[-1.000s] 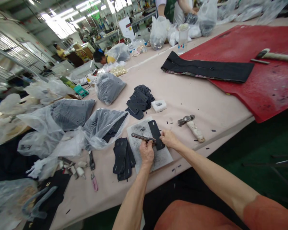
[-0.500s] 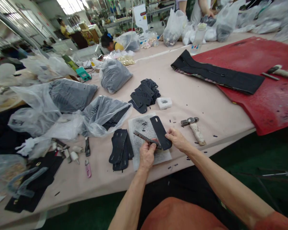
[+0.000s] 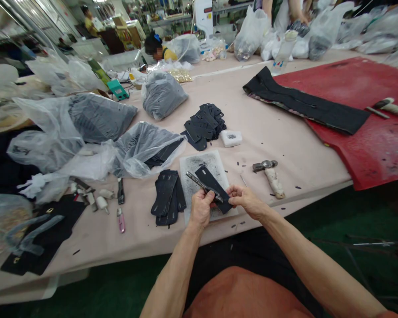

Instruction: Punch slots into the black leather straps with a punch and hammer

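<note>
Half a second ago the black strip (image 3: 212,183) lay flat on the white pad (image 3: 215,161); now both hands have drawn back toward the table's (image 3: 285,145) near edge and lifted its near end. The right hand (image 3: 247,199) pinches that end, and the left hand (image 3: 201,207) is closed around one slim metal tool (image 3: 199,181), whose tip points away to the left, across the strip. Just left of the left hand lies one stack of black pieces (image 3: 167,196). Right of the right hand, one hammer (image 3: 268,174) rests on the table. Beyond the pad sit a second pile of black pieces (image 3: 204,126) and one small white box (image 3: 231,138). Far right, another hammer (image 3: 393,107) lies on the red mat (image 3: 368,132).
</note>
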Motion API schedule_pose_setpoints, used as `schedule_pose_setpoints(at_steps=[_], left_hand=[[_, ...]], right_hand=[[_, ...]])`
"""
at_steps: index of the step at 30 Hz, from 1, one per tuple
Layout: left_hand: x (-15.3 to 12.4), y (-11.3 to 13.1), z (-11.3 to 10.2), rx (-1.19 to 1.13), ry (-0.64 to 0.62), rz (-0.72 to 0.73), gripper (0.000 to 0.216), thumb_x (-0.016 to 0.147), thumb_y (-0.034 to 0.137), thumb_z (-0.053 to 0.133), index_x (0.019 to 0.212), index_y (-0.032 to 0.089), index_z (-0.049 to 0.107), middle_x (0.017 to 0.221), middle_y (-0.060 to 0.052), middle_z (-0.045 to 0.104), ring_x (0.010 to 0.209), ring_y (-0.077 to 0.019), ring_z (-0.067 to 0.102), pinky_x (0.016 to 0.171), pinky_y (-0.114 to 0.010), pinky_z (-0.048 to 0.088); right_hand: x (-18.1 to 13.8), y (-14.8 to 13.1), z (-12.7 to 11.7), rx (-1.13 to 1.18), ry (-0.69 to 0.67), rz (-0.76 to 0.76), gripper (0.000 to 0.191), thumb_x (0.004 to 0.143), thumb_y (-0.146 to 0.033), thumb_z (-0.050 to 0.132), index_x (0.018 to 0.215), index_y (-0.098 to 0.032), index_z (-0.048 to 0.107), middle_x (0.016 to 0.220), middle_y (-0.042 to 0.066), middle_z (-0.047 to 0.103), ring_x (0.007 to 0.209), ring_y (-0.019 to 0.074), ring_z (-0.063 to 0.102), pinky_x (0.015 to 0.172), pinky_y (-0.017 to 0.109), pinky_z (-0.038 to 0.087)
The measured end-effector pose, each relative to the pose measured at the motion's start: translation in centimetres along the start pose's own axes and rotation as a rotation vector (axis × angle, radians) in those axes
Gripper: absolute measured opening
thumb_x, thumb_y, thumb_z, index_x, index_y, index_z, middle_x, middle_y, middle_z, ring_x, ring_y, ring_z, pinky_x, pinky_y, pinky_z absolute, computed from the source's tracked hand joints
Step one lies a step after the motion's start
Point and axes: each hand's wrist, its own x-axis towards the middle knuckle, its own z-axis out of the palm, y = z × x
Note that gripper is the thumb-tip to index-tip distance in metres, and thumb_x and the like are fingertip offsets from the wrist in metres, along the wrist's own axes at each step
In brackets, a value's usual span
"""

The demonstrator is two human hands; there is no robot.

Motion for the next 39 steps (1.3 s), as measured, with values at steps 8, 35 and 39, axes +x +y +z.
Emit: schedule_pose_setpoints(at_steps=[8, 35, 39], left_hand=[[-0.3, 0.9, -0.3, -0.055, -0.051, -0.077, 0.047, 0.057, 0.045, 0.086, 0.083, 0.012, 0.064, 0.070, -0.002, 0.068, 0.060, -0.0139, 0.062, 0.056, -0.027, 0.055], [-1.9, 0.8, -0.1, -0.197, -0.042, -0.268, 0.025, 0.078, 0.029, 0.075, 0.084, 0.016, 0.054, 0.070, -0.001, 0.068, 0.057, -0.0146, 0.064, 0.067, -0.034, 0.058], [-2.2, 0.5, 0.3, -0.217, 0.006, -0.295, 0.017, 0.082, 0.023, 0.070, 0.085, 0.016, 0.054, 0.068, 0.000, 0.066, 0.056, -0.0143, 0.064, 0.068, -0.036, 0.059]], right_hand=[[-0.2, 0.3, 0.6, 0.343, -0.171, 0.086, 0.040, 0.050, -0.013, 0.065, 0.089, -0.019, 0.058, 0.077, -0.001, 0.067, 0.069, 0.0139, 0.060, 0.068, 0.026, 0.046], [-2.4, 0.5, 0.5, -1.014, 0.032, -0.942, 0.019, 0.096, -0.015, 0.045, 0.088, -0.019, 0.062, 0.097, 0.008, 0.059, 0.089, 0.0195, 0.052, 0.079, 0.035, 0.039], [-2.6, 0.5, 0.3, -0.955, -0.007, -0.924, 0.020, 0.096, -0.013, 0.042, 0.088, -0.019, 0.059, 0.096, 0.007, 0.061, 0.088, 0.0187, 0.053, 0.080, 0.036, 0.039]])
